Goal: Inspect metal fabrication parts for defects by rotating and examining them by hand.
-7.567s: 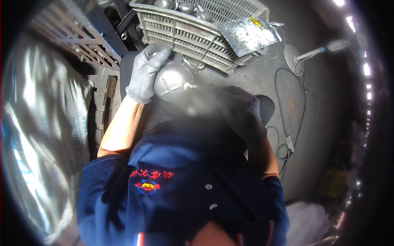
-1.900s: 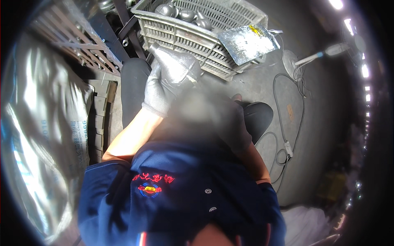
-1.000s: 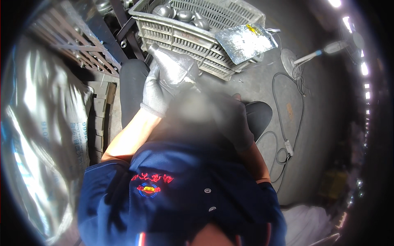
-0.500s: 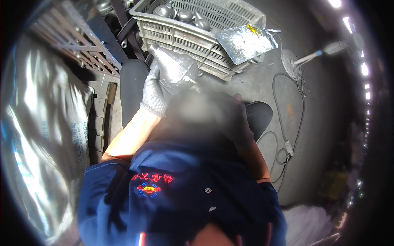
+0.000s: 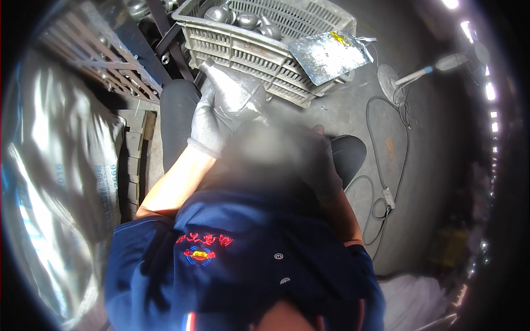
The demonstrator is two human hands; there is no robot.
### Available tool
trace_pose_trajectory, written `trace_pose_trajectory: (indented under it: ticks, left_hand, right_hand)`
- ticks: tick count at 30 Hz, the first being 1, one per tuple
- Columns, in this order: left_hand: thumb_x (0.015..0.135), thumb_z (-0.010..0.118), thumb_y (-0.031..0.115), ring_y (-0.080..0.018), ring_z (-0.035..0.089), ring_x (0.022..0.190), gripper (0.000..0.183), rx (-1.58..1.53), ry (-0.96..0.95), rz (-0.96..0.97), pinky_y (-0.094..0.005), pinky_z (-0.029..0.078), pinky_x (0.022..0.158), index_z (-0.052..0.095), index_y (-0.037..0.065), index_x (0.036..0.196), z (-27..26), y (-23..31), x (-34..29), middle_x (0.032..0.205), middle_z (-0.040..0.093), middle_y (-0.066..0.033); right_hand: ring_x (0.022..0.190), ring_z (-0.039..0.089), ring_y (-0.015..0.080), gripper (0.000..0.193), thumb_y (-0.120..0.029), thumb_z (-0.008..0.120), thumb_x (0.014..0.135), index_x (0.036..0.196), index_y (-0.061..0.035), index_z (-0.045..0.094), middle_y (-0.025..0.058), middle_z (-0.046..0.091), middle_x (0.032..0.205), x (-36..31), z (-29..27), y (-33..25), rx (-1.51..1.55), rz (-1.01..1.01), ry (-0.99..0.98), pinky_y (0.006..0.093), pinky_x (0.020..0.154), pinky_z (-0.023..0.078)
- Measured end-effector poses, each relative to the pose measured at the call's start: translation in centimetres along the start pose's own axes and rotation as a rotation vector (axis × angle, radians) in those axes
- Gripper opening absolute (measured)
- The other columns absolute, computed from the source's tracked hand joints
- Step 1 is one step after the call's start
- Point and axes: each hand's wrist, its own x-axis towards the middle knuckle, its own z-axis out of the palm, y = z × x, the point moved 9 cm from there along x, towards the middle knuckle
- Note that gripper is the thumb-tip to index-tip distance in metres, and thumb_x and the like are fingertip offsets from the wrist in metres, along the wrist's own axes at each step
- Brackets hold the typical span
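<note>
My left hand, in a light grey knit glove, is closed round a silver, cone-shaped metal part. The narrow neck of the part points up and to the left, toward the crate. A smeared grey patch covers the middle of the view, over my lap and the part's lower end. Behind this blur is my right hand, also gloved, with a fingertip showing at its upper edge. Its other fingers are hidden, and I cannot tell whether they hold anything.
Ahead stands a grey slatted plastic crate with several rounded metal parts. A shiny sheet lies over its right corner. A fan and a looped cable are at right. Left are a white sack and a metal rack.
</note>
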Motion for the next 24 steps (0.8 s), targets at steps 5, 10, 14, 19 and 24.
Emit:
trace_pose_trajectory:
  ticks: [5,10,14,19,24]
  left_hand:
    - [0.104,0.036,0.023,-0.0259,0.058,0.116,0.037,0.012,0.015,-0.034,-0.0426,0.047,0.103,0.047,0.002,0.131,-0.4,-0.4,0.0,0.127,0.058,-0.0139]
    - [0.102,0.043,0.023,-0.0289,0.056,0.121,0.036,0.165,-0.028,-0.148,-0.0499,0.043,0.106,0.048,0.002,0.131,-1.3,-0.8,0.5,0.130,0.056,-0.0155]
    - [0.101,0.043,0.015,-0.0239,0.058,0.116,0.034,0.004,-0.459,-0.506,-0.0403,0.043,0.107,0.049,-0.002,0.130,1.5,-4.1,-0.8,0.125,0.059,-0.0139]
    - [0.100,0.047,0.014,-0.0218,0.060,0.112,0.031,0.159,-0.418,-0.596,-0.0381,0.046,0.103,0.053,-0.003,0.126,0.9,-6.0,-1.1,0.121,0.061,-0.0134]
    - [0.100,0.049,0.016,-0.0200,0.062,0.107,0.029,0.309,-0.337,-0.505,-0.0360,0.049,0.099,0.057,-0.002,0.121,0.7,-5.3,-1.2,0.117,0.064,-0.0121]
  right_hand:
    - [0.070,0.063,0.0264,0.043,0.002,0.060,0.085,0.126,-0.0083,0.062,0.0124,0.064,0.081,-0.3,0.6,0.2,-0.039,-0.056,-0.001,0.0337,0.067,0.051]
    - [0.081,0.062,0.0097,0.038,-0.004,0.062,0.089,0.127,-0.0031,0.058,0.0047,0.067,0.099,1.2,-0.7,1.7,0.037,-0.056,0.088,0.0250,0.073,0.051]
    - [0.089,0.060,0.0069,0.035,-0.008,0.062,0.091,0.123,0.0041,0.056,0.0036,0.065,0.107,3.9,0.0,5.2,0.618,0.188,0.084,0.0245,0.076,0.050]
    - [0.092,0.061,0.0105,0.033,-0.009,0.061,0.090,0.119,0.0071,0.057,0.0083,0.064,0.106,5.5,3.0,5.6,1.200,0.368,-0.086,0.0251,0.079,0.052]
    - [0.089,0.062,0.0104,0.025,-0.011,0.059,0.091,0.111,0.0050,0.062,0.0067,0.065,0.099,5.9,2.9,5.8,1.028,0.376,-0.047,0.0243,0.079,0.051]
